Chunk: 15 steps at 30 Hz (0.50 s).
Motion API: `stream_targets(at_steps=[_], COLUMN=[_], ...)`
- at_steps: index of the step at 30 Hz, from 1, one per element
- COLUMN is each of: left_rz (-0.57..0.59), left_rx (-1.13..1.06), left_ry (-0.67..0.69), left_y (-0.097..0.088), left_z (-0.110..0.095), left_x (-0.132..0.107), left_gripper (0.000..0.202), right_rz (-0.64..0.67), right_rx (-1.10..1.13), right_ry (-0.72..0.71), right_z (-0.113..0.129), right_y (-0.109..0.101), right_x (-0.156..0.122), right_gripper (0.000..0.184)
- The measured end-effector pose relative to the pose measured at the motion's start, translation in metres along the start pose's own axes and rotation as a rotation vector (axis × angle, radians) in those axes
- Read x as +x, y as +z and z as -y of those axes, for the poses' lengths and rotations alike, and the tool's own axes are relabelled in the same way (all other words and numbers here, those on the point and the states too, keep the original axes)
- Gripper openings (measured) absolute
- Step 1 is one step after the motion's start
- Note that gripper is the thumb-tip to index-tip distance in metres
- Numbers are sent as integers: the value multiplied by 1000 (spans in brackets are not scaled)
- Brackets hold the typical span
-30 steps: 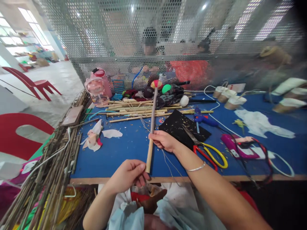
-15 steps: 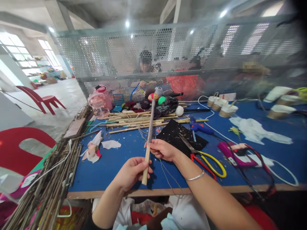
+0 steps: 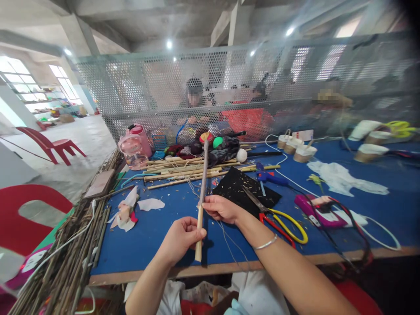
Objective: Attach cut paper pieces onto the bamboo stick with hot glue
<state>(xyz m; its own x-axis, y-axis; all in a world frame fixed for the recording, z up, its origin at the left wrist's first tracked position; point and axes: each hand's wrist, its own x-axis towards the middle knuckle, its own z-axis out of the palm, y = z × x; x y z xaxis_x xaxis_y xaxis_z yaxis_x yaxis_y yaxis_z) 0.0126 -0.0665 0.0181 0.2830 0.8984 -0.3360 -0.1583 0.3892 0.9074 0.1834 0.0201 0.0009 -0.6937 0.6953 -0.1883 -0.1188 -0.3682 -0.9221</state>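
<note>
My left hand (image 3: 183, 238) is closed around the bare lower end of a long pale wooden stick (image 3: 199, 223), its thumb lying across the front. Higher up, the fingers of my right hand (image 3: 223, 209) pinch the same stick where a greyish wrapping (image 3: 204, 175) begins. The stick points away from me, and its far tip overlaps a red and yellow ball (image 3: 206, 137); whether they are joined I cannot tell. Thin strings (image 3: 226, 238) hang below my right hand. Beside that forearm lie scissors (image 3: 274, 214) with red and yellow handles, partly over a black cloth (image 3: 241, 186).
Several wooden sticks (image 3: 177, 170) lie across the table behind my hands. A blue glue gun (image 3: 271, 176), a purple device (image 3: 320, 211) and cables occupy the right. Bundled twigs (image 3: 77, 218) line the left edge. A perforated metal screen (image 3: 157, 92) stands behind, with people beyond it.
The view has shifted slightly. My left fingers have loosened and shifted around the stick's lower end, with the thumb now across it. My right hand still pinches near the wrapping's edge.
</note>
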Motion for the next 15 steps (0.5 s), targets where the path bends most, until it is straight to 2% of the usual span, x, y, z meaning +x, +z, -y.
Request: stream_targets(at_steps=[6,9,13,15], left_rz=[132,111,-72,-65], left_rx=[-375,-255,40,32], left_ry=[-116,-109,59,54], left_y=[6,4,1,2], left_z=[10,13,10,7], left_x=[3,5,8,7], left_gripper=[35,36,35,35], right_rz=[-9,-84,-124,-100], right_rx=[57,-33,-85,-53], right_ry=[0,25,49,51], right_z=[3,2,1,3], right_y=[4,5,6,6], right_x=[0,2,4,3], right_gripper=[32,31,32,31])
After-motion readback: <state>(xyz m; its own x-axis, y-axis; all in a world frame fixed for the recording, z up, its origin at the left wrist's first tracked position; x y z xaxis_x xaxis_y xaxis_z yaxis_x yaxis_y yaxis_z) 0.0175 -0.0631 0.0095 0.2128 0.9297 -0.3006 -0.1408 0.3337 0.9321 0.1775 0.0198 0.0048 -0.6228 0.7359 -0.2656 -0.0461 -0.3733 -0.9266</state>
